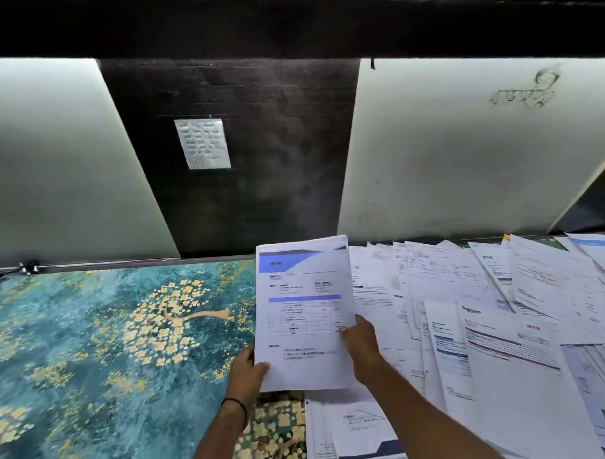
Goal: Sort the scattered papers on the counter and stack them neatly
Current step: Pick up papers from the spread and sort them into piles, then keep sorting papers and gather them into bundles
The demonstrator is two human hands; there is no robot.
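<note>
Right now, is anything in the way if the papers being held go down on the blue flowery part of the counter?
Nothing visible blocks it. The held papers sit in both hands, left hand and right hand. The flowery counter just left of them looks bare, and the scattered papers all lie to the right.

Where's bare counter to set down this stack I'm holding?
Free: the floral counter cover left of the held stack, from the back ledge to the near edge. Crowded: everything right of the right hand, where overlapping scattered papers reach the wall.
</note>
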